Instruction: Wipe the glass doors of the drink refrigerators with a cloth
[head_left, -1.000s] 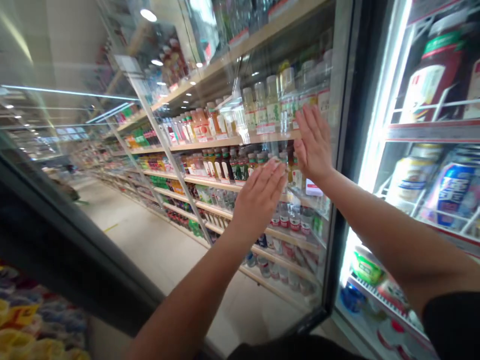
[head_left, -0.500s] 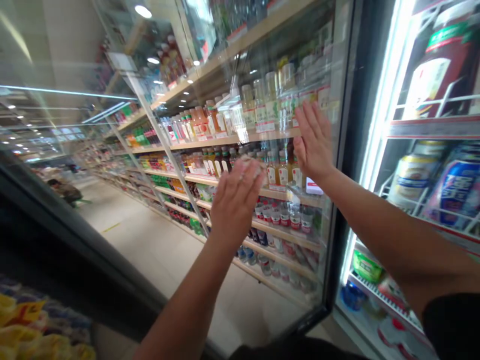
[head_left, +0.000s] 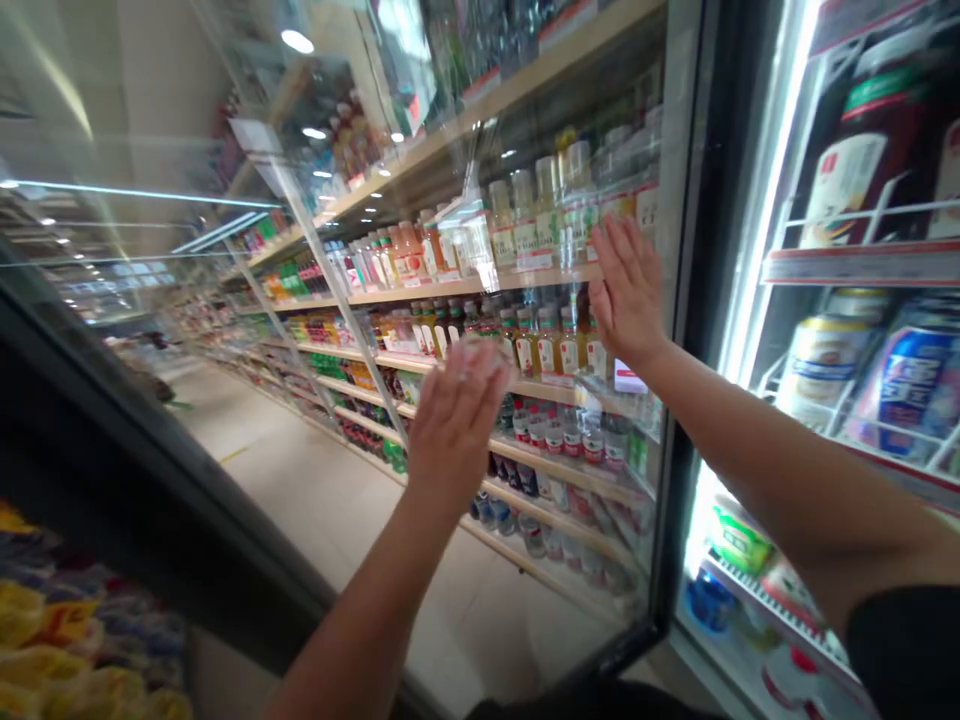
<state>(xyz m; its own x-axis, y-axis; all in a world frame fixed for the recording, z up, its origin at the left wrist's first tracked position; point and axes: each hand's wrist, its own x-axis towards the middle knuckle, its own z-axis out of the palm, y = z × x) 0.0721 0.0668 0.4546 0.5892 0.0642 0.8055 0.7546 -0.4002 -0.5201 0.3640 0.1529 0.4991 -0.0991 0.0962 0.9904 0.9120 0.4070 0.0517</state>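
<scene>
A glass cooler door [head_left: 540,610] with a dark frame stands swung out in front of me. My left hand [head_left: 454,425] lies flat against the glass near its middle, fingers together. Under its fingertips a crumpled pale cloth [head_left: 484,358] shows; most of it is hidden and blurred. My right hand [head_left: 628,290] rests on the same pane near the frame at the right, palm flat, fingers extended, thumb apart. No object shows in it.
Right of the door is the lit cooler interior, with cans [head_left: 829,355] and dark bottles [head_left: 847,160] on wire shelves. Through the glass, long drink shelves [head_left: 450,290] line an aisle floor [head_left: 300,450]. Yellow packages [head_left: 82,640] sit at lower left, beyond the dark door edge.
My left hand has slid slightly down and left on the glass with the cloth. My right hand stays in nearly the same place, and the view has shifted slightly.
</scene>
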